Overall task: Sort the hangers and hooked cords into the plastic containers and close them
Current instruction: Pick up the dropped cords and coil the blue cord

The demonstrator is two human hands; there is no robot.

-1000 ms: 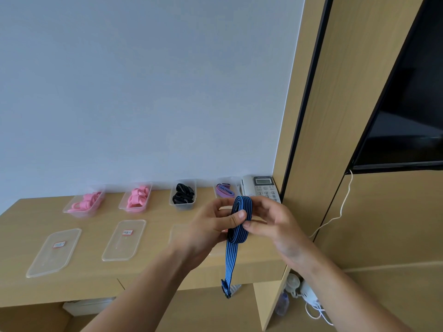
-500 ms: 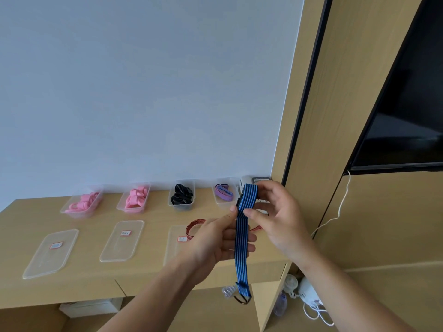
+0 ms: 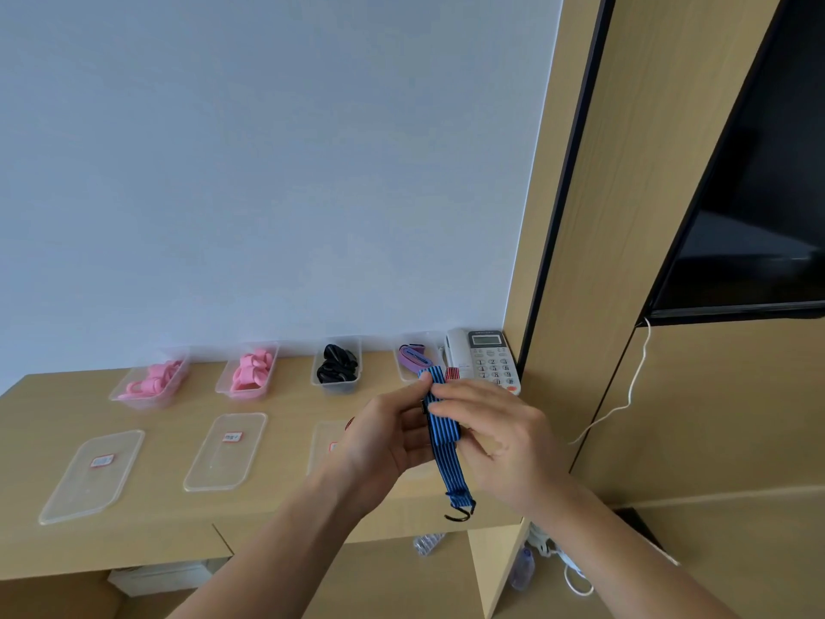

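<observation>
While both hands pinch it above the desk (image 3: 147, 524) edge, the blue striped cord (image 3: 439, 433) sits folded between them: left hand (image 3: 393, 440) closed on the fold from the left, right hand (image 3: 495, 435) closed over it from the right. Tail w/ black hook (image 3: 460, 515) dangles free below. Looks light, soft, stretchy; prob springs open if released, so best gripped at the folded bundle, hook tucked in. Hidden: the cord's other hook, most of the third lid (image 3: 323, 444) behind the left hand, red item barely visible. Lid labels unreadable.
</observation>
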